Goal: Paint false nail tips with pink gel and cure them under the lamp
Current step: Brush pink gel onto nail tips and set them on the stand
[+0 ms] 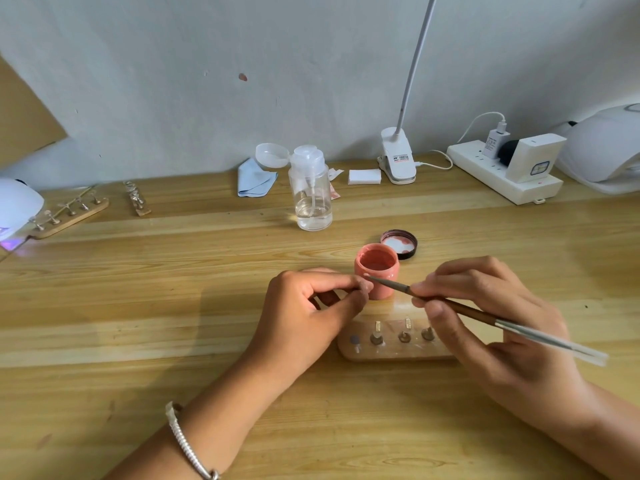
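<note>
Brushwork is the step in hand, as I read it: you are laying pink gel on one small piece pinched at your fingertips. Your left hand [311, 317] has thumb and forefinger closed on that small piece, just in front of the squat pink jar of gel [377, 275], whose mouth stands open. The piece itself is too small and too covered to make out, so I cannot say for sure it is a nail tip. Your right hand [485, 337] grips the slim brown-handled brush [460, 308] with a pale rear shaft pen-fashion, fingers curled round it near the bristle end.

The brush lies with its long axis running from near right to far left, close to level. Its bristle tip points left and reaches your left fingertips just beside the jar. The pale tail sticks out to the near right, past your right hand.

To do it well, rest both wrists on the pale wooden tabletop [138, 306] so the hands steady each other. Draw the bristles along the piece's length in light strokes, and carry little gel — a heavy load will likely pool at the edges. The rounded wooden holder block [398, 353] with metal pegs lies on the near side of your fingertips, partly under the right fingers, handy for seating the piece. The white curing lamp [17, 202] glows violet at the far left edge — well apart.
</note>
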`<state>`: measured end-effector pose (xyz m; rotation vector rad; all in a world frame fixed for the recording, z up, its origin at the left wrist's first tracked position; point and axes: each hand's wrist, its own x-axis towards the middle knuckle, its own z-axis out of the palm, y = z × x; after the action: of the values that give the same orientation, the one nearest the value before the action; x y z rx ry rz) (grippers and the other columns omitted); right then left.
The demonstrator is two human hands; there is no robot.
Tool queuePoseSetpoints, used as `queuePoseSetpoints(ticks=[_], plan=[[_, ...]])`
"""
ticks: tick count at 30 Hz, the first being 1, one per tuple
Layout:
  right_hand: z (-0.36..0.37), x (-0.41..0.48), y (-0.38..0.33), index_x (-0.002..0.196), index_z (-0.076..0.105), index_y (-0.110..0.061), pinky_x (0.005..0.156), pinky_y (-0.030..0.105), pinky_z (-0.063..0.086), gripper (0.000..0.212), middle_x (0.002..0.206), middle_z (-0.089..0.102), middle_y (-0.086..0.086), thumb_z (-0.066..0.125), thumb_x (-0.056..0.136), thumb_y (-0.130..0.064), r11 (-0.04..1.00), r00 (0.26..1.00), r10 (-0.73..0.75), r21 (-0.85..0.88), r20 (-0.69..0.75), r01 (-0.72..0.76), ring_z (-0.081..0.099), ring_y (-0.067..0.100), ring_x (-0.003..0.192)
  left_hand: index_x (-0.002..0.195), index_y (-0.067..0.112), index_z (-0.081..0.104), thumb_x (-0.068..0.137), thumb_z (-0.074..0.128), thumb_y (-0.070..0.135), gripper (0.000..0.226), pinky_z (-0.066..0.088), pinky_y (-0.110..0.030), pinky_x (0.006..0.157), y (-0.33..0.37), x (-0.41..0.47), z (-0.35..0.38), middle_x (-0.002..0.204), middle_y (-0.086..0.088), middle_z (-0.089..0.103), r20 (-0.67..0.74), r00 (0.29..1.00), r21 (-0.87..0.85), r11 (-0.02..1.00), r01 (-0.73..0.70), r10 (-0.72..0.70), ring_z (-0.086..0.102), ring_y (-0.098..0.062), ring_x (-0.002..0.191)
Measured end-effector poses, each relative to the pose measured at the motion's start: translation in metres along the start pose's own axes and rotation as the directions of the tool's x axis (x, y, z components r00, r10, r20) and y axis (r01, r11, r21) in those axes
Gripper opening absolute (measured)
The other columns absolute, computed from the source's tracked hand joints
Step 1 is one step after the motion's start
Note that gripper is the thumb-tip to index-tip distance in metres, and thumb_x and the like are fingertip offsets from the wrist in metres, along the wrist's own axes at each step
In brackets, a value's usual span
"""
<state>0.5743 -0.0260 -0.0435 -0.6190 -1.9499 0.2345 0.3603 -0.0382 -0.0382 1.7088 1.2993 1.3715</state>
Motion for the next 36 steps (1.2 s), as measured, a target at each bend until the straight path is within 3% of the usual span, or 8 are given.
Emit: queuePoseSetpoints(ticks=[8,11,13,17,21,28,32,36], plan=[[-0.004,-0.004,-0.001,0.091,0.073,-0.010,0.076,0.038,0.049,0.016,0.088,0.070,-0.007,0.060,0.091,-0.019,0.999,1.000,0.014,0.040,-0.009,-0.014,0.065,0.015,0.094,0.088,0.029,0.080,0.082,0.079,0.011,0.019,0.052,-0.018,0.073,-0.004,0.001,-0.001,0.087,0.015,0.077,-0.019,0.999,-0.001,0.999,0.043,-0.043,0.072,-0.009,0.082],[-0.001,-0.001,-0.001,0.099,0.072,-0.013,0.077,0.037,0.051,0.015,0.092,0.071,-0.008,0.060,0.093,-0.019,1.000,1.000,0.010,0.029,-0.017,-0.009,0.065,0.014,0.096,0.089,0.035,0.080,0.086,0.076,0.015,0.020,0.050,-0.030,0.065,-0.002,0.000,0.000,0.087,0.016,0.077,0.016,0.999,-0.015,0.999,0.036,-0.036,0.067,-0.030,0.076],[0.000,0.000,-0.001,0.103,0.071,-0.015,0.078,0.038,0.051,0.015,0.095,0.071,-0.009,0.061,0.093,-0.020,1.000,1.000,0.006,0.026,0.003,-0.006,0.065,0.013,0.098,0.090,0.036,0.080,0.086,0.076,0.015,0.022,0.048,-0.033,0.060,-0.003,0.000,0.000,0.085,0.014,0.077,0.021,0.999,-0.009,0.999,0.034,-0.034,0.063,-0.033,0.069],[-0.002,-0.003,0.001,0.095,0.073,-0.011,0.075,0.041,0.051,0.016,0.091,0.070,-0.008,0.061,0.092,-0.020,0.998,0.999,0.019,0.062,0.029,-0.020,0.065,0.014,0.096,0.088,0.028,0.080,0.082,0.079,0.010,0.019,0.051,-0.023,0.062,-0.004,-0.001,0.000,0.083,0.012,0.077,-0.030,0.996,-0.022,0.996,0.084,-0.084,0.066,-0.016,0.063],[-0.005,-0.002,0.001,0.092,0.072,-0.012,0.076,0.038,0.051,0.014,0.092,0.069,-0.010,0.060,0.092,-0.019,0.998,0.999,0.036,0.055,-0.002,-0.036,0.065,0.014,0.094,0.087,0.015,0.079,0.081,0.077,0.003,0.013,0.056,-0.027,0.067,-0.002,-0.001,-0.005,0.084,0.006,0.078,-0.043,0.992,-0.065,0.991,0.115,-0.118,0.071,-0.012,0.072],[-0.009,0.000,0.002,0.097,0.070,-0.013,0.079,0.028,0.051,0.012,0.093,0.069,-0.009,0.060,0.093,-0.018,0.998,0.997,0.051,0.044,-0.051,-0.049,0.065,0.015,0.094,0.079,0.014,0.081,0.072,0.083,0.002,0.014,0.045,-0.022,0.067,0.006,0.002,-0.024,0.083,0.002,0.077,0.132,0.980,-0.036,0.987,0.155,-0.149,0.060,-0.015,0.072],[-0.009,0.000,0.002,0.098,0.070,-0.014,0.079,0.029,0.051,0.011,0.094,0.069,-0.009,0.060,0.093,-0.017,0.998,0.998,0.045,0.039,-0.053,-0.043,0.065,0.015,0.094,0.078,0.019,0.082,0.058,0.086,0.027,0.022,0.035,-0.015,0.064,0.005,0.002,-0.028,0.076,0.017,0.065,0.237,0.951,0.053,0.980,0.194,-0.201,0.048,-0.003,0.070],[-0.008,0.000,0.003,0.097,0.070,-0.012,0.079,0.032,0.052,0.011,0.094,0.069,-0.008,0.061,0.093,-0.017,0.998,0.998,0.040,0.040,-0.052,-0.038,0.065,0.016,0.094,0.077,0.025,0.082,0.062,0.091,0.018,0.019,0.038,-0.010,0.068,0.001,0.000,-0.024,0.082,0.018,0.065,0.335,0.905,0.055,0.964,0.261,-0.264,0.058,0.001,0.074]])
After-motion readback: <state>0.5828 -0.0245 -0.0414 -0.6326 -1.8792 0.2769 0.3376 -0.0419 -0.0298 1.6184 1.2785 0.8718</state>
